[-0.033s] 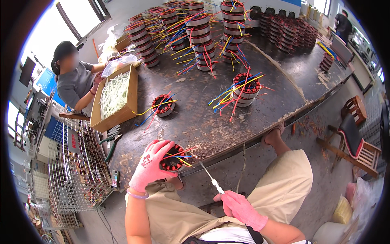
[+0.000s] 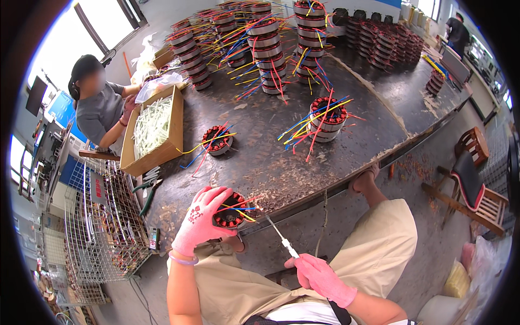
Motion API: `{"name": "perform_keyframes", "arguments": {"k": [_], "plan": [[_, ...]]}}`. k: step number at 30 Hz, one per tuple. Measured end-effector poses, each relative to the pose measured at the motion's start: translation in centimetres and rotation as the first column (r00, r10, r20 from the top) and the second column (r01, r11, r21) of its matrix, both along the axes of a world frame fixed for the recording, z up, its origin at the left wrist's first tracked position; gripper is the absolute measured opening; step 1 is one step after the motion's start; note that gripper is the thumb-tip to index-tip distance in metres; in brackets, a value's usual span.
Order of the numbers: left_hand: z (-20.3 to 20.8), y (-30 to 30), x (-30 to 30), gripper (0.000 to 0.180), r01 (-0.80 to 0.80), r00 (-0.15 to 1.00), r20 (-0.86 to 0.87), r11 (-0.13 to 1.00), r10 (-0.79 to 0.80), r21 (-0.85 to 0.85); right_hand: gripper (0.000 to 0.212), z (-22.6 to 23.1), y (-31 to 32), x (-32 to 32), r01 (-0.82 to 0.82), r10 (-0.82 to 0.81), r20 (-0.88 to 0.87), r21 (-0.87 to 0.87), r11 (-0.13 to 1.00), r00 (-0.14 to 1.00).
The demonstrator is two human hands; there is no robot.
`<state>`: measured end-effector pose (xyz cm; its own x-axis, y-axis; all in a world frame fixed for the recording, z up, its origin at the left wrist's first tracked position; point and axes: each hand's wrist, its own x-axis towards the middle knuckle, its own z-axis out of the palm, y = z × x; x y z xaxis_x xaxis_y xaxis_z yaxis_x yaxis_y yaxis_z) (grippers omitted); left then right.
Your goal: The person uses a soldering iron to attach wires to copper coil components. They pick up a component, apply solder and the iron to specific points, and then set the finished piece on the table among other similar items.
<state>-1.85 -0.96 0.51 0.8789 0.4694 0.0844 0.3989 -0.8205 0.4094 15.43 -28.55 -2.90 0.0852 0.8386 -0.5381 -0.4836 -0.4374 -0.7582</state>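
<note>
In a pink glove, my left hand [image 2: 199, 219] grips a motor stator [image 2: 228, 215] at the near table edge, tilted so its ring opening shows. Red coils line the ring, and blue, yellow and red leads stick out to the right. My right hand [image 2: 324, 279], also gloved in pink, is closed around a slim pen-like tool [image 2: 287, 245] with a white section and a thin metal shaft. The shaft points up and left, its tip close to the lead ends. Whether tip and leads touch, I cannot tell. The rear of the tool is hidden in my palm.
Two stators, one small [image 2: 218, 142] and one taller [image 2: 327, 120], stand farther back on the table [image 2: 254, 162]. Behind rise stacked stators [image 2: 265, 51]. A cardboard box [image 2: 151, 154] of pale tubes and green-handled pliers [image 2: 149, 196] lie left. A co-worker [image 2: 100, 105] sits beyond the box.
</note>
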Motion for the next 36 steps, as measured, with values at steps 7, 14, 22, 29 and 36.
{"name": "perform_keyframes", "arguments": {"k": [7, 14, 22, 29, 36], "plan": [[-0.10, 0.28, -0.11, 0.098, 0.020, 1.000, 0.003, 1.000, -0.020, 0.009, 0.033, 0.33, 0.07, 0.07, 0.014, -0.015, -0.036, -0.027, 1.000, 0.999], [0.04, 0.18, -0.08, 0.092, 0.016, 1.000, 0.014, 1.000, -0.016, -0.007, 0.033, 0.42, -0.09, 0.03, -0.018, 0.018, 0.003, -0.021, 1.000, 1.000], [-0.06, 0.30, -0.14, 0.098, 0.028, 1.000, 0.004, 1.000, -0.028, 0.003, 0.034, 0.67, -0.04, 0.10, -0.026, 0.027, 0.042, -0.018, 0.999, 0.999], [-0.16, 0.34, -0.18, 0.100, 0.033, 0.999, 0.006, 0.999, -0.033, -0.001, 0.033, 0.59, -0.03, 0.02, -0.015, 0.015, 0.026, -0.015, 1.000, 1.000], [-0.14, 0.25, -0.12, 0.100, 0.035, 0.999, 0.004, 0.999, -0.035, 0.018, 0.033, -0.03, -0.18, -0.03, -0.021, 0.021, 0.045, -0.011, 1.000, 0.999]]}}
